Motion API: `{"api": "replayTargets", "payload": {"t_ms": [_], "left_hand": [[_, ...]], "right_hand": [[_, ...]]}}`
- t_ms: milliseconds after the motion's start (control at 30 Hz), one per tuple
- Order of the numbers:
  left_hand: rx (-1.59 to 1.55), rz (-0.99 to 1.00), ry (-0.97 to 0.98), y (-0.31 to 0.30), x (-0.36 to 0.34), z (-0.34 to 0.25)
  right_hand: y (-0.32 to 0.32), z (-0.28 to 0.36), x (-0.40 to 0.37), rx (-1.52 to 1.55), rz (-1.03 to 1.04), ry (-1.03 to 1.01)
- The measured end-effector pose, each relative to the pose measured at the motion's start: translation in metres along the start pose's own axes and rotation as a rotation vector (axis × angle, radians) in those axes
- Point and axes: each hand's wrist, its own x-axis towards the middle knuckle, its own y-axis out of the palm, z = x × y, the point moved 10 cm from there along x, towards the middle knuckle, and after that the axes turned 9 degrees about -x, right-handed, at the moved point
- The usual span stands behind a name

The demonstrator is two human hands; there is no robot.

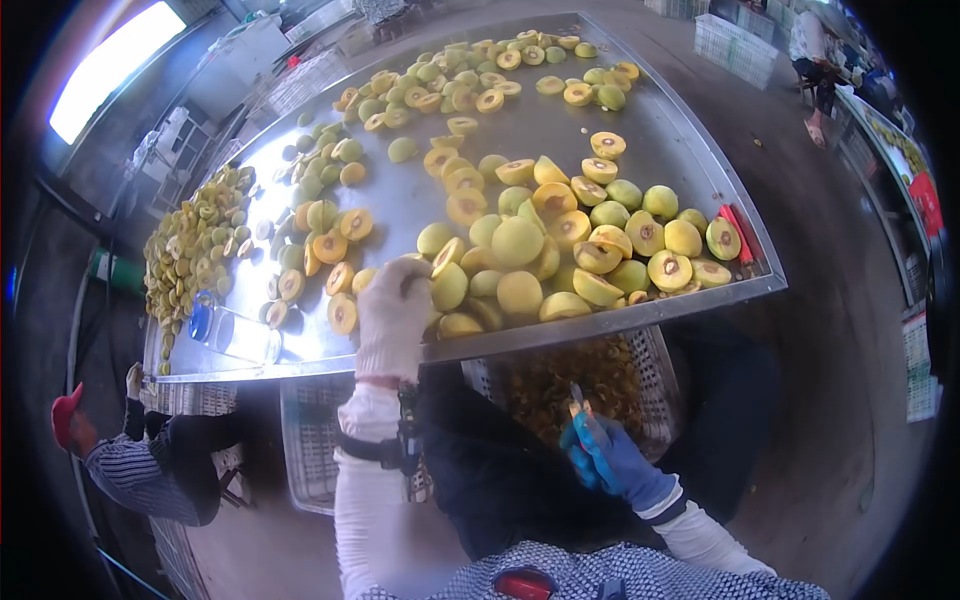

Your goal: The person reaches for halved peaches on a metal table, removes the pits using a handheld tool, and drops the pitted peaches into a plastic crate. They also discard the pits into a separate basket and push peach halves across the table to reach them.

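Metal bench (545, 120) bears halved stone fruit (670, 270); left hand (390, 315) curls its fingers (412, 270) there, grip unclear; right hand (612, 462) clenches a small knife (577, 402).

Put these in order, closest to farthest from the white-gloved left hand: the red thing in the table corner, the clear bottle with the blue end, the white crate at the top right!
From the left hand:
1. Clear bottle, on its left.
2. Red thing, right corner of the table.
3. White crate, beyond the table.
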Motion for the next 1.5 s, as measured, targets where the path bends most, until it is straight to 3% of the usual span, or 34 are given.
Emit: {"api": "replayTargets", "payload": {"t_ms": [67,100,133,233,300,367,433,467,500,567,667,700,733,800,833,867,900,933,1000,1067,1100,1200,1300,1433,1500], "left_hand": [[-0.354,-0.083,-0.322,-0.004,-0.028,0.007],[-0.071,-0.061,-0.131,-0.004,-0.028,-0.009],[-0.073,-0.067,-0.122,-0.004,-0.03,-0.011],[0.436,0.047,0.077,0.008,-0.013,-0.038],[0.416,0.143,0.094,0.016,0.004,-0.02],[0.388,0.225,-0.045,0.026,0.014,-0.009],[0.217,0.131,-0.009,0.013,0.003,-0.024],[0.243,-0.021,0.187,0.005,-0.012,-0.045],[0.266,-0.024,0.269,0.0,-0.03,-0.077],[0.162,0.174,0.437,0.015,-0.058,-0.133],[0.158,0.291,0.694,0.051,-0.101,-0.175],[0.122,0.29,0.667,0.053,-0.107,-0.173],[0.08,0.298,0.629,0.056,-0.117,-0.17],[-0.522,0.082,0.211,0.035,-0.114,-0.132],[-0.707,-0.026,-0.189,0.054,-0.129,-0.08],[-0.998,-0.118,-0.143,0.062,-0.135,-0.076],[-1.117,-0.168,-0.273,0.086,-0.139,-0.063],[-1.333,-0.012,-0.349,0.116,-0.144,-0.047],[-1.489,-0.024,-0.413,0.136,-0.154,-0.033],[-1.451,-0.072,-0.412,0.136,-0.161,-0.028],[-1.406,-0.114,-0.417,0.133,-0.162,-0.023],[-1.303,-0.157,-0.418,0.122,-0.162,-0.025],[-1.113,-0.055,-0.357,0.118,-0.157,-0.039],[-1.149,-0.139,-0.399,0.12,-0.159,-0.037],[-1.115,-0.162,-0.438,0.123,-0.16,-0.034]], "right_hand": [[0.015,0.032,0.008,-0.023,0.015,-0.082],[0.022,0.049,0.011,-0.051,0.028,-0.172],[0.023,0.053,0.013,-0.055,0.028,-0.181],[0.024,0.073,0.024,-0.003,0.032,-0.261],[0.015,0.05,0.025,0.039,-0.034,-0.122],[0.012,0.038,0.022,0.09,-0.051,-0.122],[0.005,0.035,0.013,0.026,-0.026,-0.127],[0.004,0.038,0.011,-0.006,-0.009,-0.124],[0.002,0.048,0.011,-0.005,-0.022,-0.137],[0.005,0.07,0.01,0.022,-0.029,-0.143],[0.028,0.111,0.003,0.088,0.067,-0.208],[0.029,0.091,0.012,0.407,-0.015,0.005],[0.03,0.089,0.011,0.409,-0.011,0.028],[0.02,0.104,-0.003,0.295,-0.039,-0.235],[0.013,0.093,-0.001,0.217,-0.034,-0.259],[0.009,0.083,0.003,0.139,-0.023,-0.287],[0.011,0.076,0.003,0.149,-0.015,-0.244],[0.01,0.079,0.005,0.066,-0.029,-0.265],[0.015,0.073,0.01,-0.01,-0.029,-0.278],[-0.004,0.09,0.002,-0.394,-0.354,-0.544],[-0.005,0.089,-0.002,-0.392,-0.35,-0.536],[-0.002,0.071,-0.015,-0.361,-0.21,-0.241],[0.004,0.058,-0.009,-0.514,-0.148,-0.24],[0.003,0.037,0.001,-0.46,-0.146,-0.163],[0.001,0.037,0.004,-0.596,-0.231,-0.341]]}}
